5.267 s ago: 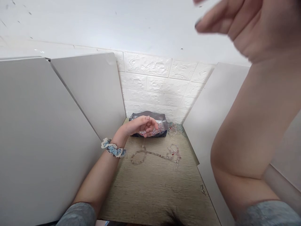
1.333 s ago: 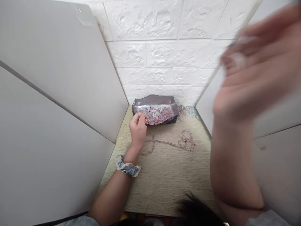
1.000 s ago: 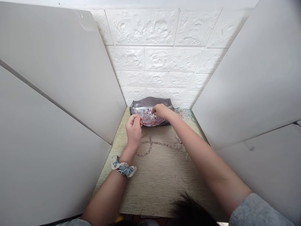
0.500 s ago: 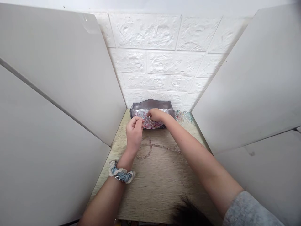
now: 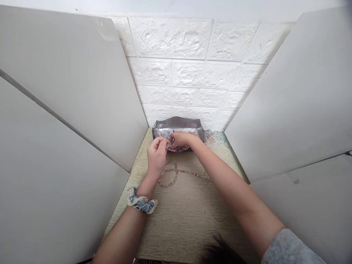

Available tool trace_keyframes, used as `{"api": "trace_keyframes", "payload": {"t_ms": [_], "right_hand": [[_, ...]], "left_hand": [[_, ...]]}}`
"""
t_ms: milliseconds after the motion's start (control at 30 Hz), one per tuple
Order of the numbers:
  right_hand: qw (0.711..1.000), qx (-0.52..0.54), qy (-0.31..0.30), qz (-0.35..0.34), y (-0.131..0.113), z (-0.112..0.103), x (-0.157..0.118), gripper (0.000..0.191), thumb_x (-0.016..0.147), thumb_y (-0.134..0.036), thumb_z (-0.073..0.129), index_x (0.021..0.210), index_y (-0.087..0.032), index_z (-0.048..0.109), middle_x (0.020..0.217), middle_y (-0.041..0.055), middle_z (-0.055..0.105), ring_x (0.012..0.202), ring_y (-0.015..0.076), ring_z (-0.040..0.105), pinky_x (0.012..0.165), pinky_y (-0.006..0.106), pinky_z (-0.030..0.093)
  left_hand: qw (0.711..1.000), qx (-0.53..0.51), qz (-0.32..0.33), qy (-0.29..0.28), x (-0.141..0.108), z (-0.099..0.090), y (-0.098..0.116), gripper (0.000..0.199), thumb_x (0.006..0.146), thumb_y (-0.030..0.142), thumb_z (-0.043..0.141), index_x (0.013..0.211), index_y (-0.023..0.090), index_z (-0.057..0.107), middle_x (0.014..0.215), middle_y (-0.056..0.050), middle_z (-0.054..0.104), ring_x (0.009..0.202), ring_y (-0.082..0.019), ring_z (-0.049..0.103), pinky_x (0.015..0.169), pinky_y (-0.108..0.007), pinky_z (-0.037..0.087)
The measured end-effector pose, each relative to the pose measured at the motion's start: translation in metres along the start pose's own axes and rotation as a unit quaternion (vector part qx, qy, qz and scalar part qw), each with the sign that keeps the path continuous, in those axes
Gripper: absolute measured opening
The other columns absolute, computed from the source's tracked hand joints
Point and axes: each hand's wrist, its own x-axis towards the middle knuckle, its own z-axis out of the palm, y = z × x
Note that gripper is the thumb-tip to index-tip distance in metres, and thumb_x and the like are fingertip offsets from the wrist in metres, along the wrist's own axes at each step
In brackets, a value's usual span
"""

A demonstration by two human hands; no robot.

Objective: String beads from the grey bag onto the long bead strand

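one pouch (image 5: 177, 123) is seen in the head view, set before the wall (image 5: 176, 44) at the back of the table (image 5: 176, 231), its mouth turned up and its floor strewn with beads (image 5: 177, 149). it is judged light and soft-sided, best steadied by its rim. the beads are presumably hard, slick and easily scattered, so best picked up singly between fingertips. nearer, a string (image 5: 189, 172) is laid out on the table in a loop and a tail, its right end hidden under the right forearm (image 5: 225, 183); it seems limp and fragile, best lifted by an end and not tugged.

the left hand (image 5: 156, 152) is held at the pouch's near left edge, thumb and finger pressed together; what is pinched is too small to be told. the right hand (image 5: 180, 139) is dipped over the beads, fingers curled; whether its tips are closed on any cannot be told. more strands (image 5: 219, 138) are heaped just right of the pouch.
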Motion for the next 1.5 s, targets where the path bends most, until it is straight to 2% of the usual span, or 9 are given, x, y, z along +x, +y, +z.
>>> {"api": "trace_keyframes", "payload": {"t_ms": [433,600,833,1067,1133,1200,1300,1400,1500], "right_hand": [[0.996,-0.023,0.088,0.014,0.001,-0.004,-0.007,0.035,0.065,-0.006,0.046,0.095,-0.018,0.060,0.103,0.0085,0.058,0.089,0.0169,0.053,0.070,0.022,0.038],[0.998,-0.037,0.046,-0.030,-0.019,-0.004,-0.009,0.024,0.066,-0.018,0.053,0.090,-0.016,0.060,0.094,0.0068,0.061,0.083,0.0167,0.053,0.067,0.022,0.038],[0.999,-0.049,0.005,-0.011,-0.026,0.006,-0.001,0.013,0.070,-0.013,0.045,0.073,-0.013,0.058,0.081,0.0101,0.061,0.069,0.0164,0.052,0.062,0.025,0.039],[0.987,0.161,0.001,0.004,-0.010,0.009,-0.010,0.011,0.072,-0.014,0.043,0.072,-0.015,0.054,0.062,0.0024,0.054,0.055,0.0103,0.045,0.055,0.022,0.037],[0.937,0.347,0.016,0.026,-0.007,0.006,-0.014,0.010,0.075,-0.014,0.042,0.074,-0.015,0.052,0.060,-0.0001,0.050,0.051,0.0075,0.041,0.052,0.020,0.036],[0.835,0.546,0.049,0.052,-0.006,0.003,-0.017,0.010,0.078,-0.015,0.040,0.074,-0.014,0.049,0.060,-0.0013,0.047,0.051,0.0060,0.040,0.051,0.017,0.036],[0.703,0.705,0.063,0.070,-0.004,-0.001,-0.021,0.015,0.082,-0.020,0.038,0.073,-0.014,0.047,0.057,-0.0017,0.045,0.051,0.0055,0.041,0.048,0.015,0.036],[0.621,0.780,0.052,0.061,-0.001,0.000,-0.022,0.016,0.083,-0.022,0.037,0.072,-0.014,0.045,0.059,-0.0007,0.046,0.053,0.0061,0.046,0.048,0.015,0.039],[0.573,0.815,0.064,0.053,0.000,0.003,-0.021,0.011,0.081,-0.019,0.038,0.073,-0.014,0.044,0.065,0.0017,0.051,0.061,0.0079,0.052,0.060,0.019,0.046]], "left_hand": [[1.000,0.009,0.011,0.005,0.001,-0.002,0.002,0.015,0.073,0.024,0.045,0.060,0.016,0.047,0.049,0.005,0.036,0.043,-0.005,0.030,0.042,-0.020,0.024],[1.000,0.011,0.018,0.006,0.002,-0.002,0.001,0.015,0.073,0.025,0.045,0.061,0.016,0.049,0.051,0.004,0.039,0.044,-0.005,0.032,0.043,-0.020,0.025],[1.000,0.007,0.020,-0.003,0.001,-0.001,0.001,0.015,0.073,0.024,0.044,0.061,0.016,0.049,0.052,0.004,0.041,0.044,-0.005,0.032,0.044,-0.019,0.028],[1.000,0.017,0.021,-0.010,0.000,-0.001,0.000,0.015,0.072,0.024,0.044,0.061,0.016,0.048,0.053,0.004,0.041,0.045,-0.006,0.034,0.044,-0.020,0.027],[0.999,0.019,0.022,-0.015,0.000,-0.001,0.000,0.015,0.072,0.024,0.045,0.060,0.016,0.048,0.052,0.004,0.040,0.046,-0.006,0.034,0.044,-0.019,0.027],[0.999,0.022,0.024,-0.019,0.000,0.000,0.000,0.016,0.072,0.025,0.045,0.060,0.016,0.048,0.052,0.004,0.040,0.046,-0.006,0.034,0.044,-0.020,0.027],[0.999,0.025,0.027,-0.019,0.000,0.000,-0.001,0.016,0.073,0.026,0.046,0.061,0.015,0.049,0.052,0.003,0.040,0.046,-0.006,0.034,0.043,-0.020,0.027],[0.999,0.026,0.026,-0.022,0.000,0.000,-0.003,0.017,0.073,0.028,0.046,0.062,0.015,0.049,0.052,0.003,0.041,0.045,-0.006,0.034,0.042,-0.020,0.026],[0.999,0.025,0.022,-0.027,0.001,0.000,-0.003,0.017,0.073,0.027,0.046,0.061,0.015,0.048,0.052,0.004,0.041,0.045,-0.005,0.033,0.041,-0.019,0.025]]}}
